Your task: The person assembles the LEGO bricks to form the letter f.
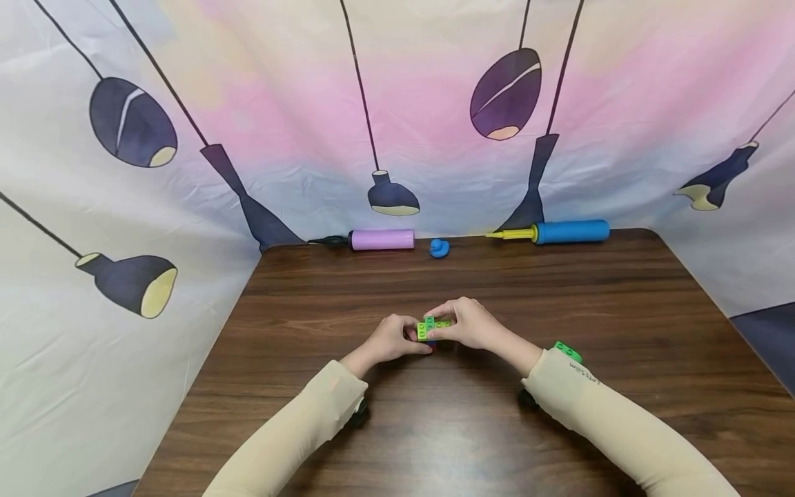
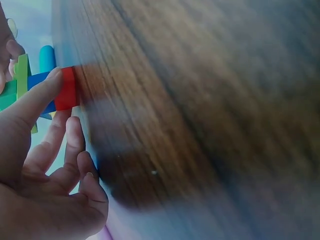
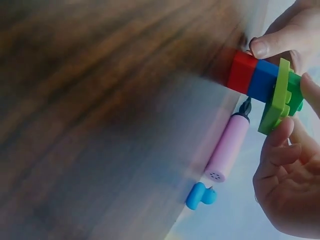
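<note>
Both hands meet at a stack of toy building bricks above the middle of the table. From bottom to top it has a red brick (image 3: 242, 72), a blue brick (image 3: 262, 80), a long lime-green brick (image 3: 276, 100) lying crosswise and a darker green brick (image 3: 295, 89). My left hand (image 1: 390, 339) pinches the blue and red bricks low on the stack, thumb across their side in the left wrist view. The fingers of my right hand (image 1: 468, 326) hold the top, touching the green brick and the lime-green brick's end. The red brick is at the tabletop; exact contact is unclear.
Another green brick (image 1: 568, 352) lies beside the right sleeve, partly hidden by it. Along the table's back edge are a purple pump (image 1: 381, 239), a small blue rubber duck (image 1: 439, 248) and a blue pump (image 1: 571, 232) with a yellow nozzle. Patterned fabric hangs behind.
</note>
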Motion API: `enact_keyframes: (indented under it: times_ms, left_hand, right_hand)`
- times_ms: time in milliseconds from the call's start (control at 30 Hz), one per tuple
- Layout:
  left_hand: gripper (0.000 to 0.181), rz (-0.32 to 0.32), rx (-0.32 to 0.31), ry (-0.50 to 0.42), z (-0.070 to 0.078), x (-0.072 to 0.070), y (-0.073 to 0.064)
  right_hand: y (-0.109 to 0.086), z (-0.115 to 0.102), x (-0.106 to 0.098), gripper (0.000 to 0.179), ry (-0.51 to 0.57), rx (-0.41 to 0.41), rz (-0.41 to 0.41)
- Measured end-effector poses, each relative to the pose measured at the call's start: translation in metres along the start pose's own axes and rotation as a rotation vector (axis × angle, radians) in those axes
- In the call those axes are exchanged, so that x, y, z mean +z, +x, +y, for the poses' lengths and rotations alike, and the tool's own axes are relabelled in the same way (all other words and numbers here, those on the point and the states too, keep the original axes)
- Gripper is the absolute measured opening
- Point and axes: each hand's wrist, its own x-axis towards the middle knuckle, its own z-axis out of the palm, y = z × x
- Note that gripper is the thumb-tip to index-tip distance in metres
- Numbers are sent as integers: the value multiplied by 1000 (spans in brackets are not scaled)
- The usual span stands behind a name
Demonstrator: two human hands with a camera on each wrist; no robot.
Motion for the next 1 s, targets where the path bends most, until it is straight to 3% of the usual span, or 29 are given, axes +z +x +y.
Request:
enact_keyframes:
  times_ms: [200, 467, 733, 1000]
  left_hand:
    - [22, -9, 4, 6, -4, 5, -1]
    - [21, 9, 9, 8, -6, 6, -1]
    - [23, 26, 11, 21, -3, 2, 0]
    - [28, 20, -2, 20, -5, 4, -1]
  right_hand:
    - [2, -3, -4, 31, -45, 58, -55]
    - [2, -4, -16, 42, 21, -14, -129]
    - [-15, -6, -44, 33, 10, 5, -22]
    - [-53, 1, -78, 35, -144, 68, 35]
